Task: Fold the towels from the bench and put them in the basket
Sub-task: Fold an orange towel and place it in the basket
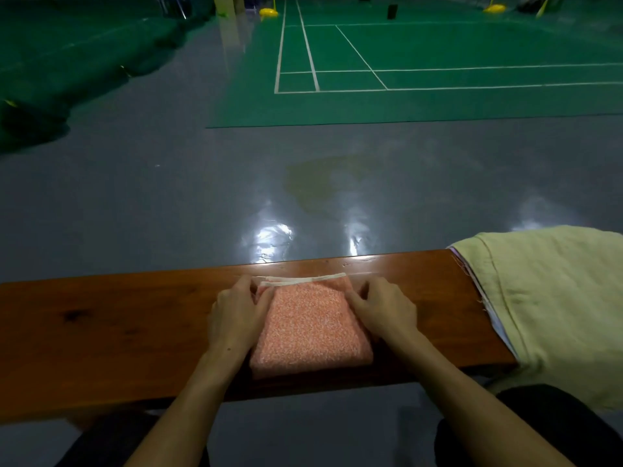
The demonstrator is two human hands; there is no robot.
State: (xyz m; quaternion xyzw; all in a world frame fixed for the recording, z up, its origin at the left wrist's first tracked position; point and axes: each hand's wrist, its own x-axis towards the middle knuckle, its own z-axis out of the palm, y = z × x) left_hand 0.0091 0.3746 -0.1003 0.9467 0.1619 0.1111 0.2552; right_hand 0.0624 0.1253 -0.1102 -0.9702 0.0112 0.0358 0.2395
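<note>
A folded pink speckled towel [312,326] with a white hem at its far edge lies on the middle of the brown wooden bench [118,328]. My left hand [236,313] grips the towel's left side near the far corner, fingers curled on the fold. My right hand [381,306] pinches the right far corner the same way. A pale yellow-green towel [553,308] is draped over the bench's right end, with a white layer showing under its left edge. No basket is in view.
Beyond the bench lies a shiny grey floor [168,197], then a green badminton court [404,62] with white lines. A dark green tarp [50,79] runs along the far left. My dark-clothed knees [539,429] sit below the bench's near edge.
</note>
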